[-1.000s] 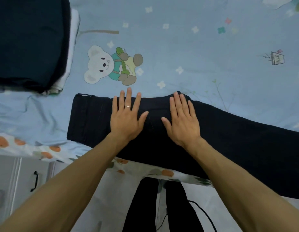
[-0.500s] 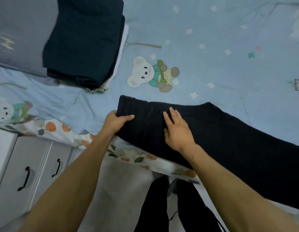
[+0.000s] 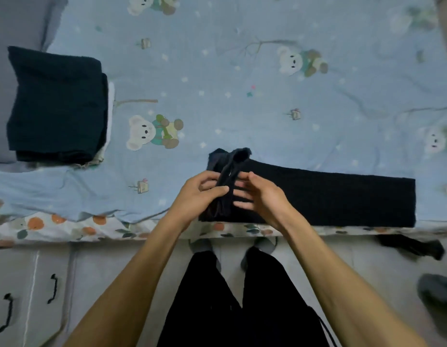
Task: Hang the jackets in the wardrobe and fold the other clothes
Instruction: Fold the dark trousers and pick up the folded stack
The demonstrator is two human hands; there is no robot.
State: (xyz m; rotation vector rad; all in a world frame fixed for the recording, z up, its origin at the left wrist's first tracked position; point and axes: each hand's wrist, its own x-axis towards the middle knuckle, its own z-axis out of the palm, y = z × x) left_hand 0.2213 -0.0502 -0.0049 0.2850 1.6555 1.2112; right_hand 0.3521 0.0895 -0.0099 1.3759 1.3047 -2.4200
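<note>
Seen from above, a person stands at the edge of a bed (image 3: 242, 71) covered in a light blue sheet printed with cartoon bears. Dark trousers (image 3: 330, 196) lie flat along the near edge, stretching off to the right. Their left end is lifted and bunched between both hands. The left hand (image 3: 204, 194) grips the gathered cloth, thumb across the front and fingers curled behind it. The right hand (image 3: 260, 194) is beside it, fingers spread and lightly bent against the bunched cloth — whether they actually pinch it cannot be told. To the far left on the bed sits a stack (image 3: 57, 106) of folded dark clothes. Below the bed edge are pale drawers (image 3: 29, 296) with black handles, the person's own dark-clad legs, and — on the floor at right — a dark garment (image 3: 412, 246).
</note>
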